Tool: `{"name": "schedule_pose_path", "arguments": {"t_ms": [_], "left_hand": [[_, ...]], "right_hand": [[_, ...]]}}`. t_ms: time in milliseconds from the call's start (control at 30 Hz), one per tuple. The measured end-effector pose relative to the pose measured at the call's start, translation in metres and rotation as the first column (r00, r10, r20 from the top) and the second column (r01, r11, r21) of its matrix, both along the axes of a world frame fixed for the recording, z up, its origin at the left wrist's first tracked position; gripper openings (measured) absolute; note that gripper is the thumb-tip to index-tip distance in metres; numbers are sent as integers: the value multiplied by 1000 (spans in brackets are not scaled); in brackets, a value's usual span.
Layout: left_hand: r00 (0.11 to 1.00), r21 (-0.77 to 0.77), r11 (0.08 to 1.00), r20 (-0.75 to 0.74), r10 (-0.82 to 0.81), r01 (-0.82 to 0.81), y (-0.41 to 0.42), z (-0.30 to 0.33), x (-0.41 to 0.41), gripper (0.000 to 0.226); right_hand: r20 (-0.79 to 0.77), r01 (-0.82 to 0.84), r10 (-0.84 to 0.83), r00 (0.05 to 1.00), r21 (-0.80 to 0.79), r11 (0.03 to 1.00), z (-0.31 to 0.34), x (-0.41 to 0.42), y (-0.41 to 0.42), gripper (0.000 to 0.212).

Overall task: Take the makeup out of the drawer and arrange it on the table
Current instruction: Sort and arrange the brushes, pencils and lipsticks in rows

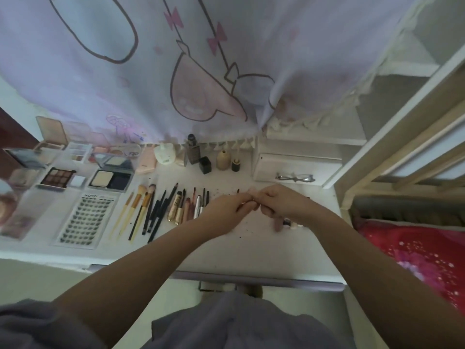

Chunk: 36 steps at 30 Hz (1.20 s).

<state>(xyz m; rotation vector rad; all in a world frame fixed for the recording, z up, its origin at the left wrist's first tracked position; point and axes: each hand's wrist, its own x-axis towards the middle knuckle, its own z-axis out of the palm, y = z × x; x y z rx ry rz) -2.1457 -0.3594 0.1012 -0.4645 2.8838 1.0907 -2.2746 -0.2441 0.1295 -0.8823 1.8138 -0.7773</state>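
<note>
Makeup lies in rows on the white table [251, 248]. Brushes and pencils [151, 210] fan out left of centre, with gold mascara tubes [176, 207] beside them. A false-lash card [86, 220] and open powder palettes [110, 180] sit further left, and small bottles [193, 152] stand along the back. My left hand [226, 210] and my right hand [281, 205] meet above the table, right of the pencils. Both pinch a small thin item between their fingertips; the item is mostly hidden. A small object [289, 222] lies under my right hand.
A white drawer box [294, 167] with a bow handle stands at the back right. A printed curtain [176, 71] hangs over the back of the table. A bed frame [402, 147] and a red cover [415, 253] lie to the right. Dark specks dot the tabletop.
</note>
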Motion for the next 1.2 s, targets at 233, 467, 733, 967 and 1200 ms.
{"name": "schedule_pose_path", "arguments": {"t_ms": [233, 467, 733, 967, 1200], "left_hand": [[976, 175, 984, 201, -79, 43, -7, -5, 3, 16], [880, 544, 692, 315, 356, -474, -49, -34, 19, 17], [825, 408, 722, 369, 429, -558, -34, -58, -31, 27], [823, -9, 889, 375, 428, -458, -17, -87, -75, 34], [870, -358, 902, 331, 365, -242, -14, -104, -83, 41]], "right_hand": [[-84, 13, -4, 996, 109, 994, 0, -16, 18, 20], [89, 292, -319, 943, 232, 928, -31, -24, 31, 24], [-51, 358, -359, 932, 287, 888, -81, -1, -22, 16], [-401, 277, -120, 908, 360, 891, -105, -13, -24, 30], [-473, 184, 22, 881, 385, 905, -123, -6, -30, 26]]}}
